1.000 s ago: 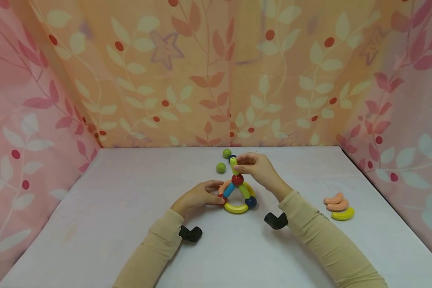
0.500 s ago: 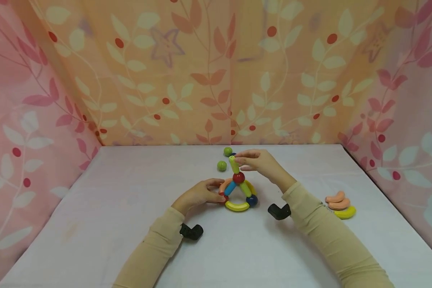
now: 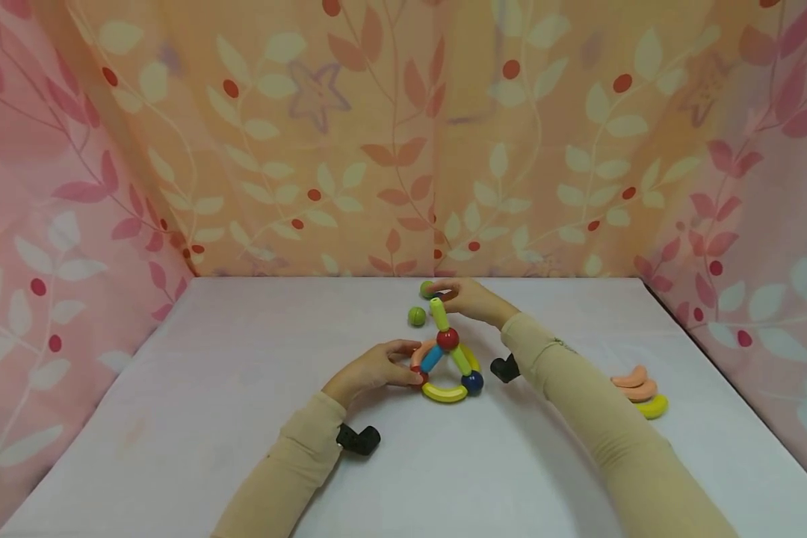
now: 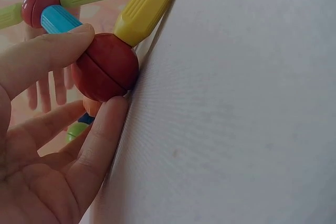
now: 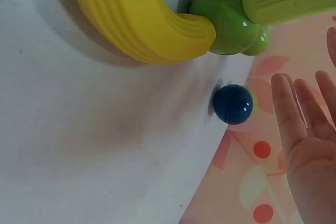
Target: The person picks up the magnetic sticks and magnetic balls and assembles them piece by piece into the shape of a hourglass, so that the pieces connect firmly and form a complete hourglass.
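Observation:
A toy frame of balls and sticks stands mid-table. At its near left corner my left hand (image 3: 376,366) pinches a red ball (image 4: 105,69) between thumb and finger. Curved yellow sticks (image 3: 445,393), a blue ball (image 3: 472,382) and a green ball (image 5: 223,19) belong to the base. A blue stick (image 3: 432,359) and a green stick lean up to a top red ball (image 3: 447,339), from which a light green stick (image 3: 438,314) rises, unsupported by any hand. Behind it, my right hand (image 3: 477,301) holds nothing, its fingers extended near a loose dark blue ball (image 5: 233,104).
Two loose green balls lie at the back, the nearer green ball (image 3: 417,317) left of the light green stick. On the right, past my right sleeve (image 3: 598,411), lie curved orange sticks (image 3: 637,388) and a curved yellow stick (image 3: 654,406). Patterned curtains enclose the white table.
My right hand has let go of the light green stick, which stays upright on the top red ball, and has moved back toward the loose balls. My left hand keeps its hold.

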Demonstrator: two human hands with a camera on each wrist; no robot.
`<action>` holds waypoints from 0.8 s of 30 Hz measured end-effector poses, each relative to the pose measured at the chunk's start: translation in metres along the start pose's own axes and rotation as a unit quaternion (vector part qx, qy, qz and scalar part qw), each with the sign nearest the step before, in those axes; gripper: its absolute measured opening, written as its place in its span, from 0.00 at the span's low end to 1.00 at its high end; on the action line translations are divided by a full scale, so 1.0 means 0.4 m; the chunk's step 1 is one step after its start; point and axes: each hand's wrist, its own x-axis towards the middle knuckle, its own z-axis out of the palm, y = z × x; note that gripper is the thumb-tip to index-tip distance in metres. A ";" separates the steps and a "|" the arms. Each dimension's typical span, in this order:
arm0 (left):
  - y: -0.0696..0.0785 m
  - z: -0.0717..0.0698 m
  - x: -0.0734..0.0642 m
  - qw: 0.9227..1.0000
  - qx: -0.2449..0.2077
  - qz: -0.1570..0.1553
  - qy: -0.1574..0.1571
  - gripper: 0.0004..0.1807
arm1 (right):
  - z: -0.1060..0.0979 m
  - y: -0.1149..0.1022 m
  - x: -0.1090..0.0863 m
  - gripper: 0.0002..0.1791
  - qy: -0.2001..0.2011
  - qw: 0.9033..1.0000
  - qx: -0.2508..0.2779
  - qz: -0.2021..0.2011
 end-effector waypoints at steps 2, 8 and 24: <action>-0.001 0.002 0.000 1.000 0.001 0.006 0.000 0.37 | 0.006 -0.003 0.011 0.28 -0.003 1.000 -0.007 0.001; -0.009 0.008 0.002 1.000 -0.010 0.015 -0.009 0.37 | 0.026 0.007 0.032 0.31 -0.034 0.998 -0.048 -0.003; -0.015 0.000 0.006 1.000 -0.020 0.017 -0.015 0.37 | 0.048 0.019 0.060 0.26 -0.052 0.985 -0.160 -0.026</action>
